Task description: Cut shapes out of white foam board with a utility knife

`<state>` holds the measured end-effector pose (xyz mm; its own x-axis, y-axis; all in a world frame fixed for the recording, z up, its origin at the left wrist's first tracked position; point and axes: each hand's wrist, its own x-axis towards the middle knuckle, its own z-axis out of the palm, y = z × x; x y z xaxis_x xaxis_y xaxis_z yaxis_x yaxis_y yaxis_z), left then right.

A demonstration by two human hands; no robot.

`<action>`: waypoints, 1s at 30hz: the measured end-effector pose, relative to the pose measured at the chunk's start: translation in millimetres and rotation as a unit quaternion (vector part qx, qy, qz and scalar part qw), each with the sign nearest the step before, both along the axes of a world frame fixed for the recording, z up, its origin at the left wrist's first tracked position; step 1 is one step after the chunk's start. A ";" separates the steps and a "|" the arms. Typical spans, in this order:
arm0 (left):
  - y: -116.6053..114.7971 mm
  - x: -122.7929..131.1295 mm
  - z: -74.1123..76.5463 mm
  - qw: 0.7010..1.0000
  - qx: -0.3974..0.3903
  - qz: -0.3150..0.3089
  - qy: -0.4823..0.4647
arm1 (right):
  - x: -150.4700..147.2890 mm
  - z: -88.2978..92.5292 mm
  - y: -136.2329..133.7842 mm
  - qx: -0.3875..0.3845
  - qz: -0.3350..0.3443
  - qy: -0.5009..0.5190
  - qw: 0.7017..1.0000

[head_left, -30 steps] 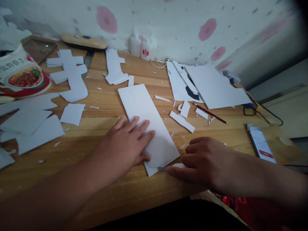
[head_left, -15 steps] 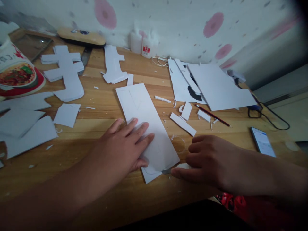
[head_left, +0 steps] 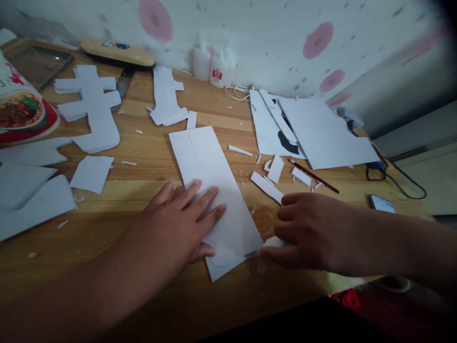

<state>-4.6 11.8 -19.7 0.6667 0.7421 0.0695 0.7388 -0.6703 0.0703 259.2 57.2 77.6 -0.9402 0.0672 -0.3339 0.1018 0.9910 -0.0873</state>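
Note:
A long white board (head_left: 214, 166) with faint drawn lines lies slanted on the wooden table. My left hand (head_left: 191, 219) rests flat on its lower left part, fingers spread. At the board's lower right corner, my right hand (head_left: 303, 231) is closed round a knife, mostly hidden by the fingers. The thin grey blade (head_left: 252, 255) shows between the hand and the board's lower edge. Something whitish (head_left: 274, 242) shows beside my right fingers. A white strip (head_left: 267, 186) lies just beyond that hand.
Cut white shapes (head_left: 93, 107) and flat pieces (head_left: 93, 174) lie at the left, near a food package (head_left: 21, 112). Beyond are two bottles (head_left: 217, 71) and larger white sheets (head_left: 321, 128). A pencil (head_left: 314, 176) and a phone (head_left: 382, 204) lie at the right.
My right hand has shifted slightly right and up with the blade. A little more of the board's lower end shows below the blade. The view has shifted slightly; my left hand remains on the board.

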 end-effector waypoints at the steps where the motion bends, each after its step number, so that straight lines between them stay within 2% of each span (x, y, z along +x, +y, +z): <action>1: -0.1 -0.1 -1.0 1.000 0.003 -0.001 -0.002 | -0.1 -0.2 2.1 -0.002 0.006 -0.003 1.000; 5: -0.8 0.4 -1.8 1.000 0.001 0.003 0.002 | 1.7 -1.1 8.8 -0.011 0.025 -0.003 1.000; 17: 2.1 8.5 14.9 0.998 -0.052 0.024 0.017 | 17.9 9.1 17.5 0.029 0.022 -0.034 0.999; 19: 1.8 8.7 16.6 0.998 -0.047 0.026 0.014 | 28.7 13.4 17.2 0.038 -0.006 -0.028 0.999; 21: 0.3 8.6 18.1 0.999 -0.035 0.029 0.011 | 41.3 15.9 11.0 0.033 -0.093 0.005 0.995; 23: -2.6 8.7 19.3 0.999 -0.018 0.032 0.011 | 49.9 11.8 -4.4 -0.004 -0.238 0.089 0.967; 24: -4.4 9.0 19.7 0.999 -0.007 0.032 0.013 | 50.9 6.1 -15.6 -0.036 -0.316 0.144 0.937; 26: -8.2 10.2 20.1 0.999 0.014 0.031 0.019 | 45.2 -12.2 -42.1 -0.029 -0.441 0.244 0.863; 28: -11.2 11.7 20.7 0.999 0.029 0.025 0.023 | 31.0 -34.8 -68.3 -0.023 -0.517 0.278 0.809; 30: -12.5 13.0 22.3 0.999 0.035 0.018 0.021 | 13.3 -53.6 -88.7 -0.035 -0.559 0.313 0.766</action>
